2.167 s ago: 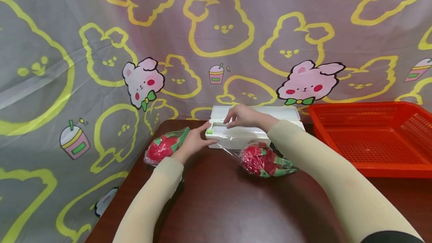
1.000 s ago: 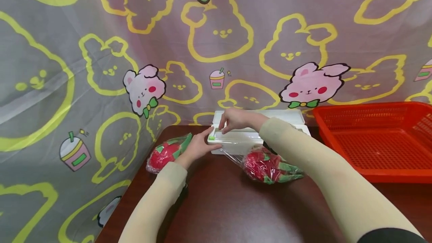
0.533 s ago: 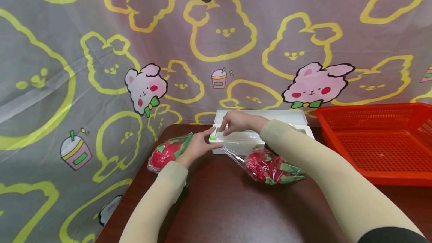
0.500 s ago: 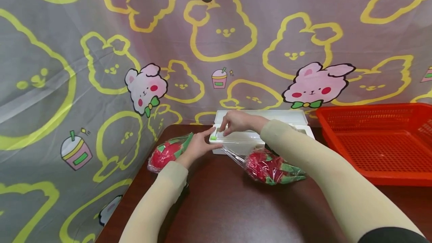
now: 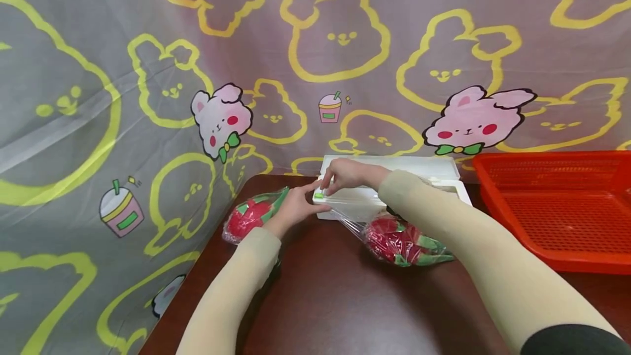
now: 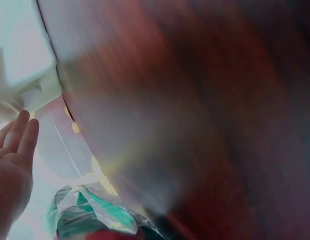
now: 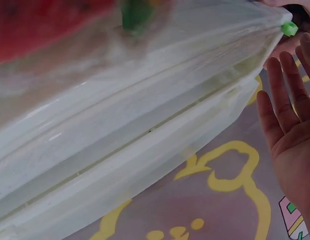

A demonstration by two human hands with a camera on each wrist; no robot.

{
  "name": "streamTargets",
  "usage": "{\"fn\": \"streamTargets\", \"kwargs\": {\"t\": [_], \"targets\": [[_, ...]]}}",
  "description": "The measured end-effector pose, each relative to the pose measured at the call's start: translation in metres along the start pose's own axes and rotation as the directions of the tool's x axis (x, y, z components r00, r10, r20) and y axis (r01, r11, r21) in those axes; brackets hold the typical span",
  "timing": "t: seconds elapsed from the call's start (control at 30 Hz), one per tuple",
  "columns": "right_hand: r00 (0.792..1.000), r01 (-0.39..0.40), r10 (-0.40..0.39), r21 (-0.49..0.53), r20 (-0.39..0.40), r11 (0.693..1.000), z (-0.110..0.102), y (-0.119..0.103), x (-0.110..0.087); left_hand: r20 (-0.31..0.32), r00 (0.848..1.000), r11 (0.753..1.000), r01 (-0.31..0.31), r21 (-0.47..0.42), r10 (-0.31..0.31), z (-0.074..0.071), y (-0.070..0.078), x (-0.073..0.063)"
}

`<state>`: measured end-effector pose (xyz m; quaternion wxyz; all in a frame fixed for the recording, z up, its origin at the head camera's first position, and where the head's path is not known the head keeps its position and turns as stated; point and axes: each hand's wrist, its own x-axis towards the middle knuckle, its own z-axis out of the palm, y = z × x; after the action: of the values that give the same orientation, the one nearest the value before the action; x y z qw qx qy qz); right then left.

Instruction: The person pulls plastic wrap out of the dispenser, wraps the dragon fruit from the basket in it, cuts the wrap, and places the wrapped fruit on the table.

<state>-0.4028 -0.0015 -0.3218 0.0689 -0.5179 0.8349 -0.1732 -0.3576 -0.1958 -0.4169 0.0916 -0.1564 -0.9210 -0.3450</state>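
A white cling film dispenser [image 5: 355,193] stands at the back of the table with its lid raised. My left hand [image 5: 296,206] grips its left end, thumb at the front and fingers on the far side. My right hand [image 5: 345,174] hovers over the left part of the box, fingers bent down, fingertips right by the green slide cutter [image 7: 290,28]. In the right wrist view its fingers look relaxed. Clear film [image 5: 347,221] stretches from the box front to a red dragon fruit [image 5: 394,240] wrapped in film, lying before the box, partly behind my right sleeve.
A second film-wrapped dragon fruit [image 5: 251,218] lies left of my left hand, near the table's left edge. A red plastic basket [image 5: 567,218] stands on the right. A patterned curtain [image 5: 370,59] hangs close behind and left of the table [image 5: 335,300].
The right hand's fingertips have come closer to the green slide cutter at the box's left end. My left hand stays on that end. The head view has shifted slightly.
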Motion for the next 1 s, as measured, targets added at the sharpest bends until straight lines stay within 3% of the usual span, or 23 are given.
{"fn": "streamTargets", "kwargs": {"t": [0.2, 0.43, 0.67, 1.0], "targets": [[1.000, 0.000, 0.000, -0.003, 0.005, 1.000, 0.003, -0.001, 0.004, 0.001, 1.000, 0.999, -0.012, 0.035, 0.012, -0.001, 0.001, 0.002], [0.998, 0.066, -0.066, -0.009, 0.011, 0.998, 0.008, -0.002, 0.012, 0.014, 1.000, 0.998, -0.003, 0.056, 0.002, -0.003, 0.003, 0.003], [0.999, 0.037, -0.036, -0.068, 0.009, 0.997, 0.012, 0.000, 0.019, 0.009, 1.000, 0.999, -0.017, 0.051, 0.017, -0.002, 0.001, 0.004], [1.000, -0.020, 0.021, -0.076, 0.003, 0.997, 0.011, -0.003, 0.025, 0.026, 1.000, 0.999, -0.016, 0.038, 0.015, -0.005, 0.002, 0.004]]}}
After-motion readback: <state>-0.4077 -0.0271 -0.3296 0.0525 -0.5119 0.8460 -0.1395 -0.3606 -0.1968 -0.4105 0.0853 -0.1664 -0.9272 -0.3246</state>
